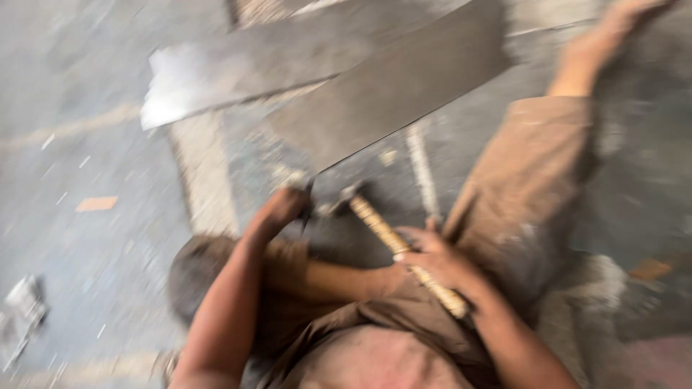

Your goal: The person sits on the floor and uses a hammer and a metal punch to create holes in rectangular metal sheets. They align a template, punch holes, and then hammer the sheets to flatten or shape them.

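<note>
Sitting on dusty grey concrete floor (86, 144), 2 metal sheets (389, 86) ahead.

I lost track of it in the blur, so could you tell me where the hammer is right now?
In the head view, the hammer is right of centre, its wooden handle in the right hand, its head near the left hand at the metal sheet's lower edge.

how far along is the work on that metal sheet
Hard to tell what is done: the frame is blurred. In hand: the right hand grips a wooden-handled hammer, the left hand holds a small tool at the edge of the grey metal sheet. No finished cut shows.
</note>
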{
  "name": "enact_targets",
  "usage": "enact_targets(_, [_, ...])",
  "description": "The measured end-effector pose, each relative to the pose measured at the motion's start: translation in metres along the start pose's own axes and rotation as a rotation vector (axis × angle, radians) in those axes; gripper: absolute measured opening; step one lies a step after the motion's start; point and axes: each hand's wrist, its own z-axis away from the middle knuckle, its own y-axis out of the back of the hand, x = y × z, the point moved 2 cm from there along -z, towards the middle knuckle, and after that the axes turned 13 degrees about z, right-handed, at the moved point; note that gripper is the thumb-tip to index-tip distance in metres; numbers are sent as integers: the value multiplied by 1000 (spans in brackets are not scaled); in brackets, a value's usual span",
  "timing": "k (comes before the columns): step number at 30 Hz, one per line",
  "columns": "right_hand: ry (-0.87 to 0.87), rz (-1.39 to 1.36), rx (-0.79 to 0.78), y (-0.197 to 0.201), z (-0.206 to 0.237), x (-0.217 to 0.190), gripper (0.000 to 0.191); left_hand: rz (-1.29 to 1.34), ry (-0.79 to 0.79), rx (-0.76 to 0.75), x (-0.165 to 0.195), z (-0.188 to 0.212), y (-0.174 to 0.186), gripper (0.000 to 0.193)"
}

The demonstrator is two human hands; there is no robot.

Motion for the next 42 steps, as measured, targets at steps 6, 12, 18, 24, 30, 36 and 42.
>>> enact_targets(6, [-19,-70,178,14,-8,14,68,243,305,792,28,-15,-6,32])
enact_targets(12, [69,-164,188,27,-24,7,70,47,96,840,37,-38,-48,31])
enact_targets(18, [-23,-163,199,25,-25,2,74,649,341,836,31,-39,-36,30])
enact_targets(24, [-57,-143,203,28,-28,-3,75,1104,8,846,40,-43,-20,22])
enact_targets(30, [-89,-115,236,28,-22,8,75,1045,-26,1189,2,14,99,14])
enact_targets(36, [-45,-138,190,27,-13,5,71,691,-219,1852,-29,118,163,12])
enact_targets(42, [-132,-67,158,23,-15,-10,61,702,-213,1254,-12,77,126,22])
